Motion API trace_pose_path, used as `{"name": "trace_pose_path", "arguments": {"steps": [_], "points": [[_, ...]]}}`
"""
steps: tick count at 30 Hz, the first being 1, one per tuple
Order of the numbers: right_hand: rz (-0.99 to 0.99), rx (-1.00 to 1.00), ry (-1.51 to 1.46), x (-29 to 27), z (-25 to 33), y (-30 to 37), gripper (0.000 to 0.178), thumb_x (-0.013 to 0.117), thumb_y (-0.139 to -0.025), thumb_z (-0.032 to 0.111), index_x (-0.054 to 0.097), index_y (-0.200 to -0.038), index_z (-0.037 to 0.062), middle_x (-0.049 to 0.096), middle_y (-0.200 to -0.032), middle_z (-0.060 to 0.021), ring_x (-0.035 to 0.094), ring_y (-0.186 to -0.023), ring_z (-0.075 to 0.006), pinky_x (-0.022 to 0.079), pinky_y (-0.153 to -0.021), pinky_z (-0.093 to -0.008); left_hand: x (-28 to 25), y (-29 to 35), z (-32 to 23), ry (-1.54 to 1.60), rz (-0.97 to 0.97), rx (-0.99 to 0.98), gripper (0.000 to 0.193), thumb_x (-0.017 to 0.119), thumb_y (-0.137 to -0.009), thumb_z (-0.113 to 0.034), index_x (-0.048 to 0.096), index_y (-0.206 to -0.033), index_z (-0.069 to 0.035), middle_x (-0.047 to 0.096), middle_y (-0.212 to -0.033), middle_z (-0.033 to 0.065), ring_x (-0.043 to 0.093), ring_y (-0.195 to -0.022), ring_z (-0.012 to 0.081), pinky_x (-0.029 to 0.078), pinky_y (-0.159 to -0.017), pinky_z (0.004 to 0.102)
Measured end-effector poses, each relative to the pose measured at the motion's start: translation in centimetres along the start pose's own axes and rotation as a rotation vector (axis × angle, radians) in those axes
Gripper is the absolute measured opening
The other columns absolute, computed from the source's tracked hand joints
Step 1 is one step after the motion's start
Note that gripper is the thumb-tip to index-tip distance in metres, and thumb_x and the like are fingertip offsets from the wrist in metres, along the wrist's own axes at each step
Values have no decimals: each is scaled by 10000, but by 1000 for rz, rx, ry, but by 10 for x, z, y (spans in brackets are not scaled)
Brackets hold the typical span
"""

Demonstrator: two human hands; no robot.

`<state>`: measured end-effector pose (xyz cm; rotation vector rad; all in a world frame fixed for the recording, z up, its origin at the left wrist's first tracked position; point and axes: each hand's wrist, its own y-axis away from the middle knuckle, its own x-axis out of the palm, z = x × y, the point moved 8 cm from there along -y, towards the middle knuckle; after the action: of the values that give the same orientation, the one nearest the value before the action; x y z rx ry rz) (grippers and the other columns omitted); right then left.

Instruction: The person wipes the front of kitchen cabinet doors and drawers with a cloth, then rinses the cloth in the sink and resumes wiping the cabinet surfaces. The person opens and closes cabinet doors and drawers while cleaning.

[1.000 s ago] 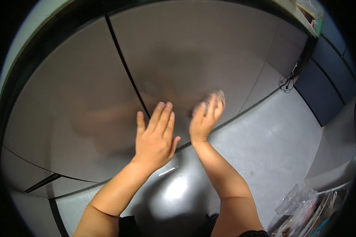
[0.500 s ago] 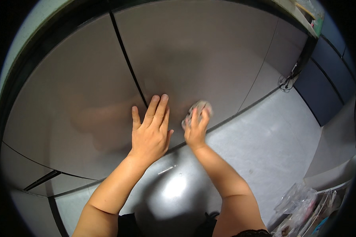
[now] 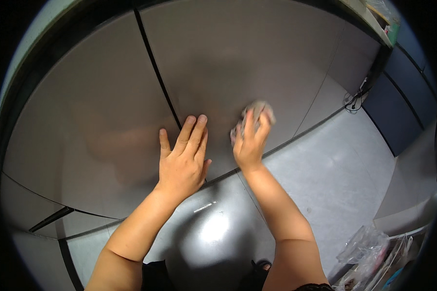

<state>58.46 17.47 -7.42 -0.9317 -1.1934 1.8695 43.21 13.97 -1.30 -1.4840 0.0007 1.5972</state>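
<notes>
Flat against a glossy grey-brown cabinet panel (image 3: pixel 257 53) lies my left hand (image 3: pixel 182 157), its fingers stretched out beside the dark vertical gap (image 3: pixel 155 68) between two panels. My right hand (image 3: pixel 251 138), to the right of it, presses a crumpled greyish cloth (image 3: pixel 263 107) on the same panel. Fingers and palm cover part of the cloth, and its edges stick out around them. The hand and cloth are slightly blurred.
A pale, shiny floor (image 3: pixel 335 160) meets the panels' lower edge. At the right stand dark blue drawers (image 3: pixel 393 114), with black cables (image 3: pixel 355 99) on the floor by the corner. Clear plastic bags (image 3: pixel 366 247) fill a container at lower right. A slotted handle (image 3: pixel 51 219) shows at lower left.
My right hand has slid the cloth up and to the right over the panel. The left hand has stayed almost in place.
</notes>
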Motion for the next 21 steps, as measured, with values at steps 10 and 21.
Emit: {"name": "trace_pose_path", "arguments": {"steps": [10,21], "points": [[53,-30,20,2,-6,46,555,664,-832,57,497,-1359,7,407,-1325,-251,437,-1186,-418,389,-997,-494,0,-2,-3,-10,-19,0,724,789,-699,-293,551,-1326,-20,332,-1558,98,255,-1470,280,-27,-1139,652],[7,83,-1,3,-7,21,466,591,-914,84,482,-1351,-33,379,-1351,-237,374,-1273,-430,327,-1064,-484,-6,-6,-3,24,23,-3,723,795,-696,-270,541,-1328,-25,327,-1557,97,258,-1466,284,55,-1131,668]]}}
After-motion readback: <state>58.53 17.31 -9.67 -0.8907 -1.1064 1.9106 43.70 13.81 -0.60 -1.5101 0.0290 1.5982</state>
